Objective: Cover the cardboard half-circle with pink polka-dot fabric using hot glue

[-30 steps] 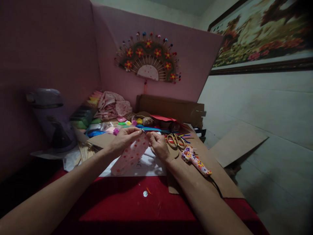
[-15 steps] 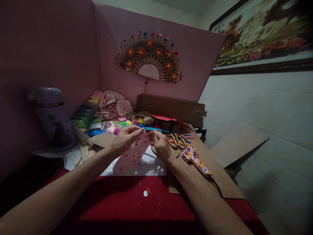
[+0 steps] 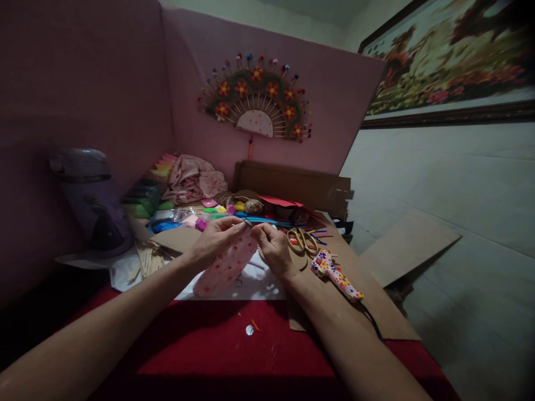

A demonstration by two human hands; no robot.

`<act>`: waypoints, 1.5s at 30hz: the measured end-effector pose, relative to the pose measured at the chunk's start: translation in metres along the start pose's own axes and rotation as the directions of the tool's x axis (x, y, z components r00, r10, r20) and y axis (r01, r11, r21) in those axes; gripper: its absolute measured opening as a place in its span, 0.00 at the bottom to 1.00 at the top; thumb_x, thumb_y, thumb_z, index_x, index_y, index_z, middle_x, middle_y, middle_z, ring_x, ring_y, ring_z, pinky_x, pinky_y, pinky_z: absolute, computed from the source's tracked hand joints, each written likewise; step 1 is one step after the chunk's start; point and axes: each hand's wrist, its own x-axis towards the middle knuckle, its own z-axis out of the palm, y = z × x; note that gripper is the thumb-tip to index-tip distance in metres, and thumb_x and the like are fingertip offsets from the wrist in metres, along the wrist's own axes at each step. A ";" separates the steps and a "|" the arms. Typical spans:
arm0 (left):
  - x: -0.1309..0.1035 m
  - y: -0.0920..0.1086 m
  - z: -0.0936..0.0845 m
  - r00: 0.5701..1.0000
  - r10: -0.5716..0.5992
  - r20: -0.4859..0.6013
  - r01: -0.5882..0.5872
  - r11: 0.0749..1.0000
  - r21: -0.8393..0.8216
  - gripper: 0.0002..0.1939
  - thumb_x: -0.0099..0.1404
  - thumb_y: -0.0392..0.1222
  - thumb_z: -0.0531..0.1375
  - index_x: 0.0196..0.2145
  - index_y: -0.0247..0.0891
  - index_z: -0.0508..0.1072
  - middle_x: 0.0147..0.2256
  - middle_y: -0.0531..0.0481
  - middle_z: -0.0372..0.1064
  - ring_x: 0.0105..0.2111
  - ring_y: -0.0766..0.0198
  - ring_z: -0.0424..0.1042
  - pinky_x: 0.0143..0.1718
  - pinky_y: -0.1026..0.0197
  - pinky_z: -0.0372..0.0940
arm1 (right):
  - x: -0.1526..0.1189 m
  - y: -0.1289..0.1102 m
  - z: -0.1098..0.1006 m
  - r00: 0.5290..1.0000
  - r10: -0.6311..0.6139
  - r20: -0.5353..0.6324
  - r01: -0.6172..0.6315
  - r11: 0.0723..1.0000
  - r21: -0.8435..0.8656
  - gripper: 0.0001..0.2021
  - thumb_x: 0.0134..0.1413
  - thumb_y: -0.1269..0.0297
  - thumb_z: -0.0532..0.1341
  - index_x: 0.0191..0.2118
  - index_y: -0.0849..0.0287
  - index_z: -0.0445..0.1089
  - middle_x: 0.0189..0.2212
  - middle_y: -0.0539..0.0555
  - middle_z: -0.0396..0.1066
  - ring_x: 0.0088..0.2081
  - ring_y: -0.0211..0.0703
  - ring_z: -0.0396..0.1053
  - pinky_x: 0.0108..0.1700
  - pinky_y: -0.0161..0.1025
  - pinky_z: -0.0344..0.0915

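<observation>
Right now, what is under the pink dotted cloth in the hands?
White paper shows beneath the pink dotted cloth, with faint dark marks near its edge. Whatever the cloth and the left hand cover cannot be seen.

The red tablecloth (image 3: 200,345) is being partly covered by a white sheet (image 3: 246,288); at right, a cardboard panel (image 3: 390,322) is being supported. A silvery disc (image 3: 249,329) and an orange scrap (image 3: 255,325) are being borne in front.

Scissors (image 3: 301,242) behind glue gun (image 3: 336,275), bottle (image 3: 92,203) far L, cloth pile (image 3: 194,179) btwn.
</observation>
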 end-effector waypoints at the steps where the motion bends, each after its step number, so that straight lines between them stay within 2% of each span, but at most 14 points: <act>1: -0.001 0.001 0.001 1.000 -0.009 -0.002 0.009 1.000 -0.009 0.15 0.50 0.50 0.69 0.29 0.35 0.77 0.27 0.52 0.71 0.25 0.68 0.66 0.28 0.67 0.59 | 0.000 0.000 0.000 1.000 -0.002 -0.001 0.002 1.000 0.001 0.21 0.60 0.47 0.52 0.31 0.58 0.71 0.23 0.49 0.68 0.27 0.39 0.63 0.31 0.34 0.57; 14: -0.002 0.001 0.002 0.999 -0.036 -0.009 0.035 0.998 -0.060 0.15 0.50 0.49 0.69 0.29 0.34 0.76 0.23 0.55 0.68 0.22 0.72 0.61 0.23 0.70 0.55 | 0.001 0.001 0.001 1.000 -0.008 -0.012 0.008 1.000 0.002 0.20 0.59 0.46 0.53 0.29 0.58 0.70 0.23 0.49 0.66 0.27 0.40 0.62 0.32 0.35 0.56; 20: 0.000 -0.003 0.000 1.000 -0.029 -0.002 0.029 0.998 -0.051 0.14 0.52 0.49 0.68 0.29 0.35 0.76 0.25 0.53 0.69 0.24 0.72 0.63 0.25 0.70 0.57 | 0.001 0.001 0.001 0.999 0.034 -0.035 -0.032 0.997 0.075 0.22 0.60 0.45 0.50 0.28 0.58 0.67 0.21 0.48 0.63 0.26 0.38 0.59 0.29 0.35 0.54; 26: 0.002 -0.005 -0.003 0.999 -0.026 -0.021 0.026 0.999 -0.019 0.14 0.53 0.50 0.67 0.30 0.36 0.76 0.24 0.54 0.68 0.22 0.72 0.61 0.23 0.70 0.54 | 0.002 0.001 0.000 1.000 0.013 0.024 -0.014 0.999 0.031 0.22 0.60 0.46 0.50 0.24 0.57 0.63 0.19 0.47 0.60 0.24 0.38 0.58 0.28 0.35 0.50; 34: -0.002 0.003 0.002 0.999 -0.042 -0.005 0.042 0.999 0.027 0.17 0.49 0.51 0.68 0.28 0.33 0.75 0.23 0.54 0.67 0.23 0.71 0.61 0.24 0.68 0.54 | 0.000 -0.001 -0.001 1.000 0.005 0.028 -0.004 1.000 -0.020 0.21 0.60 0.47 0.50 0.28 0.57 0.67 0.20 0.48 0.63 0.25 0.39 0.60 0.29 0.35 0.52; 40: -0.004 0.007 0.005 0.998 -0.060 -0.006 0.060 0.998 0.020 0.17 0.48 0.51 0.68 0.27 0.33 0.75 0.24 0.54 0.67 0.23 0.70 0.61 0.24 0.68 0.55 | 0.000 -0.001 0.001 0.999 0.016 0.035 -0.017 1.000 0.017 0.21 0.60 0.46 0.51 0.27 0.57 0.66 0.20 0.47 0.61 0.24 0.38 0.59 0.28 0.35 0.51; 45: -0.004 0.003 0.003 0.999 -0.048 -0.002 0.048 0.999 0.013 0.16 0.49 0.50 0.68 0.28 0.34 0.74 0.22 0.56 0.65 0.22 0.71 0.59 0.24 0.68 0.53 | 0.000 0.002 0.005 1.000 0.025 -0.002 -0.025 0.996 0.091 0.22 0.59 0.45 0.51 0.23 0.57 0.62 0.19 0.46 0.56 0.23 0.37 0.54 0.28 0.35 0.51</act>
